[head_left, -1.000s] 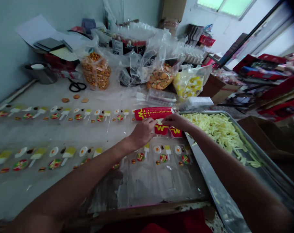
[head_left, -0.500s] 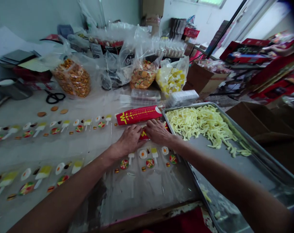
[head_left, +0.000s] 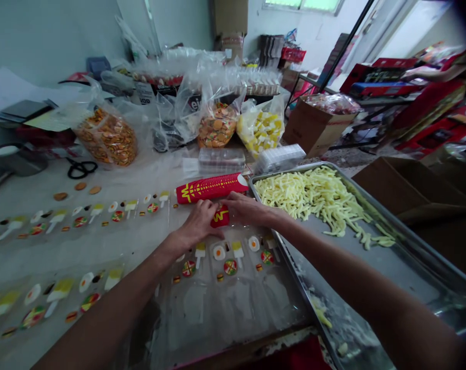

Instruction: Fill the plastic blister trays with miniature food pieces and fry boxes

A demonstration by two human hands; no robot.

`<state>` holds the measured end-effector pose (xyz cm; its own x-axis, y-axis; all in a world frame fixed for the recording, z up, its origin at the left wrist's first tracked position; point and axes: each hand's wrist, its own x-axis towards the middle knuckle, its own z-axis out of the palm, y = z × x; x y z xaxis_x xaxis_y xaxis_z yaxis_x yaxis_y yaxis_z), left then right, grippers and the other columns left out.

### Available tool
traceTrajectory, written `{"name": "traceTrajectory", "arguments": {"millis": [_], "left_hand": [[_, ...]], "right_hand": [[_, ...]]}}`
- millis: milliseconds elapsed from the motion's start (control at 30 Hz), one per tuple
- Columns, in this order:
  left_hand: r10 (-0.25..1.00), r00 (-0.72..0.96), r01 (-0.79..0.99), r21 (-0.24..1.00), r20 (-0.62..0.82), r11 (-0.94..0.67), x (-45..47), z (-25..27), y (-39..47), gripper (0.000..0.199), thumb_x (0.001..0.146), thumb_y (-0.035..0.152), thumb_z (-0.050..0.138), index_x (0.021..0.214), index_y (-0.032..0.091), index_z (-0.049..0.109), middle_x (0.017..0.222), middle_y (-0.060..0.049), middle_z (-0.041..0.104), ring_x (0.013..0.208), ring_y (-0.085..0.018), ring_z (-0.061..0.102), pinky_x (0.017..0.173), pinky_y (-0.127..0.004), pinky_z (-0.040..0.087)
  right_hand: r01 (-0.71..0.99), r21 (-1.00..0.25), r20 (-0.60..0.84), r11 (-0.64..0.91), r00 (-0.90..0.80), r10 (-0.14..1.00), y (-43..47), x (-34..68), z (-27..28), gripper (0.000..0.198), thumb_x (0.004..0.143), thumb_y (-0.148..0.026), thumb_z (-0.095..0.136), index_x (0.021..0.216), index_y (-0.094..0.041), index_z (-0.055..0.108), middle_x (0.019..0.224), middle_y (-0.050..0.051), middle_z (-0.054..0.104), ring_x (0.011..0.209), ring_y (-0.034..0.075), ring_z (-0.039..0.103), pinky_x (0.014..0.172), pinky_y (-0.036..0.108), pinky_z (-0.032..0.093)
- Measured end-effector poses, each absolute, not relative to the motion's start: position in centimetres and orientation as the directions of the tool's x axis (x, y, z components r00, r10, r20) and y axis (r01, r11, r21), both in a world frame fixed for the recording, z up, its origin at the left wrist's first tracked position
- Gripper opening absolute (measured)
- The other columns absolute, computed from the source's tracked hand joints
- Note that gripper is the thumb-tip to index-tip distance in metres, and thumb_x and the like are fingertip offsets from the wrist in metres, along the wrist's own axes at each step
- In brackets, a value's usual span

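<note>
- Red fry carton (head_left: pixel 219 218): between left grip (head_left: pixel 196 226) and right grip (head_left: pixel 248 209), both touching it; neither clearly nearer.
- Left grip half-curled at carton's left edge, right grip bent over its upper right. Firm pinch or just resting: can't tell.
- Carton long axis: can't tell, grips cover part.
- Nested fry-carton stack (head_left: pixel 213 188): just beyond both grips, long axis left-right, right end slightly farther off.
- Metal tray (head_left: pixel 390 267): right of right grip, so that one's nearer. Toy fries (head_left: pixel 313 195) heaped in its far part.
- Clear pouches (head_left: pixel 233 303): near side of both grips; mini fried eggs (head_left: pixel 219 252), pizzas (head_left: pixel 230 266), ice pops (head_left: pixel 238 250) in them.
- Clear bag (head_left: pixel 278 105): well beyond right grip, yellow-and-white pieces (head_left: pixel 263 129) inside.
</note>
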<state>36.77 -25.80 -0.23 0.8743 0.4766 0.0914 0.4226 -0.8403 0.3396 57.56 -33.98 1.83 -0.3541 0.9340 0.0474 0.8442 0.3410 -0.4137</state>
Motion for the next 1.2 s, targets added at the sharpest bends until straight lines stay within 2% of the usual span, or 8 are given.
{"name": "traceTrajectory", "arguments": {"millis": [167,467,600,700,767,833,1067,1200], "left_hand": [[0.456,0.881,0.426,0.209,0.128,-0.880,36.8,-1.4,-26.3,0.068,0.067,0.054,0.086,0.119,0.017,0.062,0.114,-0.013,0.059,0.104,-0.030,0.053,0.093,-0.046,0.047],[0.354,0.932,0.361,-0.119,0.079,-0.925,37.8,-0.7,-26.6,0.056,0.081,0.058,0.072,0.104,0.006,0.071,0.106,-0.022,0.066,0.100,-0.034,0.057,0.095,-0.047,0.045],[0.394,0.915,0.400,-0.056,0.083,-0.915,37.8,0.1,-26.4,0.068,0.069,0.068,0.078,0.103,0.008,0.073,0.103,-0.020,0.069,0.100,-0.035,0.061,0.097,-0.048,0.044],[0.413,0.904,0.416,-0.003,0.110,-0.909,37.5,0.5,-26.7,0.079,0.062,0.070,0.081,0.112,0.008,0.071,0.103,-0.019,0.070,0.101,-0.036,0.062,0.102,-0.051,0.041],[0.409,0.902,0.414,-0.003,0.142,-0.910,37.4,0.7,-27.1,0.088,0.061,0.067,0.083,0.123,0.006,0.066,0.103,-0.020,0.071,0.101,-0.036,0.063,0.105,-0.052,0.039],[0.395,0.906,0.402,-0.016,0.150,-0.916,37.4,0.9,-27.6,0.089,0.062,0.061,0.086,0.127,0.004,0.063,0.105,-0.021,0.071,0.100,-0.036,0.064,0.104,-0.049,0.041],[0.388,0.909,0.383,0.064,0.154,-0.922,36.4,2.6,-27.1,0.061,0.074,0.058,0.079,0.112,0.012,0.071,0.103,-0.017,0.075,0.098,-0.033,0.069,0.091,-0.041,0.048],[0.606,0.725,0.564,0.223,0.327,-0.795,35.2,5.0,-24.0,0.034,0.087,0.049,0.071,0.104,0.020,0.077,0.100,-0.011,0.078,0.092,-0.028,0.072,0.078,-0.035,0.049]], "right_hand": [[0.894,-0.240,-0.101,0.379,-0.411,0.906,-31.9,56.7,2.8,0.045,0.088,-0.043,0.077,0.124,-0.017,0.069,0.113,0.013,0.059,0.098,0.027,0.057,0.085,0.037,0.048],[0.895,-0.198,-0.032,0.400,-0.414,0.910,-31.0,56.8,1.1,0.036,0.088,-0.042,0.077,0.115,-0.018,0.072,0.117,0.013,0.058,0.103,0.029,0.056,0.088,0.040,0.044],[0.828,-0.438,0.089,0.350,-0.348,0.933,-31.9,57.6,2.0,0.028,0.082,-0.029,0.083,0.105,-0.016,0.077,0.100,0.007,0.068,0.088,0.020,0.060,0.078,0.027,0.043],[0.820,-0.561,0.204,0.108,0.010,0.979,-32.7,59.7,3.1,0.020,0.084,-0.031,0.079,0.097,-0.016,0.079,0.084,0.001,0.071,0.075,0.015,0.060,0.068,0.022,0.039],[0.826,-0.552,0.215,-0.111,0.270,0.938,-33.1,61.4,3.7,0.017,0.088,-0.031,0.072,0.093,-0.017,0.080,0.078,0.001,0.071,0.073,0.015,0.061,0.065,0.023,0.037],[0.825,-0.509,0.180,-0.244,0.380,0.907,-33.0,62.7,4.0,0.017,0.088,-0.030,0.069,0.093,-0.019,0.081,0.077,0.001,0.072,0.073,0.016,0.062,0.064,0.024,0.036],[0.937,-0.214,0.129,-0.277,0.308,0.943,-30.4,61.9,3.7,0.029,0.091,-0.038,0.063,0.086,-0.017,0.082,0.087,0.013,0.076,0.094,0.027,0.065,0.075,0.030,0.042],[0.888,-0.309,0.014,-0.341,0.363,0.932,-29.4,61.8,3.3,0.025,0.086,-0.038,0.067,0.090,-0.020,0.083,0.084,0.008,0.076,0.084,0.023,0.066,0.067,0.028,0.040]]}}
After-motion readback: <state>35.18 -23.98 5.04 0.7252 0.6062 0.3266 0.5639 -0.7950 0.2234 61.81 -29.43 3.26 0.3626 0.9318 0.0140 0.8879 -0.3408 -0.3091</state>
